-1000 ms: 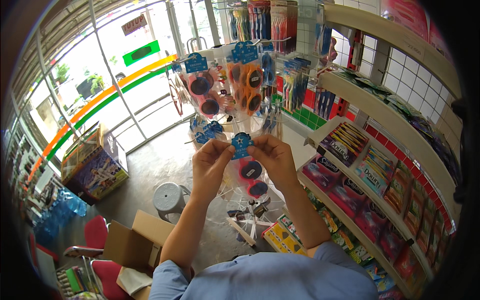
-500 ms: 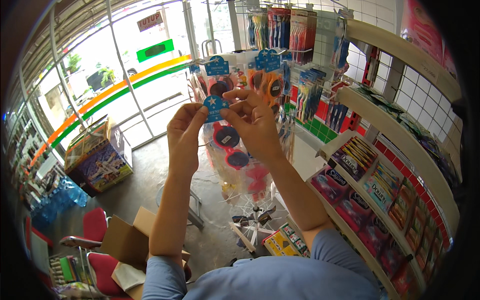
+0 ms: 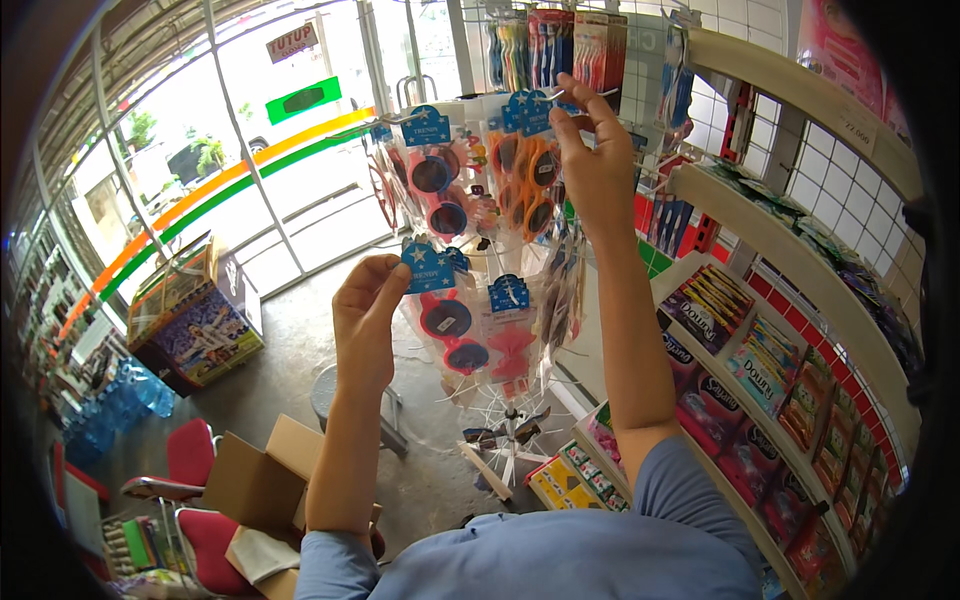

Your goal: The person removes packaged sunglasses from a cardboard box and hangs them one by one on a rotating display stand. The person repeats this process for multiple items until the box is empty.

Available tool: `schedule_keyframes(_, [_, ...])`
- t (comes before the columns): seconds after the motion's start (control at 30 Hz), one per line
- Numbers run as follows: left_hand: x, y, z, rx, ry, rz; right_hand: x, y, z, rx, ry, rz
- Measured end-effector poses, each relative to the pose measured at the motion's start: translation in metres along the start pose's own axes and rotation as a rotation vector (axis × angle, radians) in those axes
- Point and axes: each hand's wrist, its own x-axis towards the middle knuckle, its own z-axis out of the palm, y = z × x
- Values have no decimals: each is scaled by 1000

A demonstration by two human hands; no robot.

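My left hand pinches the blue header card of a pack of pink-framed sunglasses in clear wrapping. My right hand is raised at the upper hooks, thumb and forefinger apart around the tip of a metal hook. Right beside its thumb is the blue card above orange-framed sunglasses. More sunglasses with pink and blue frames hang to the left. Lower down, a pack with a pink bow-shaped item hangs under another blue card.
The wire display rack stands on the floor before me. Shelves of sachets curve along the right; toothbrush packs hang behind. A grey stool, open cardboard box and red chairs are at lower left.
My right hand has left the held header card and moved up and right to the upper hooks. My left hand has lowered slightly with the sunglasses pack.
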Motion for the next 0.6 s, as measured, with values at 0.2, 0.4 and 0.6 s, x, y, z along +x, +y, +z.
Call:
schedule_keyframes(0.2, [-6, 2, -10, -20, 31, 14, -12, -10, 11, 72, -176, 104])
schedule_keyframes(0.4, [-7, 5, -21, -10, 1, 54, -26, -15, 56, 100, -133, -54])
schedule_keyframes(0.6, [-13, 11, -33, 7, 44, 65, -34, -17, 89, 68, -273, -51])
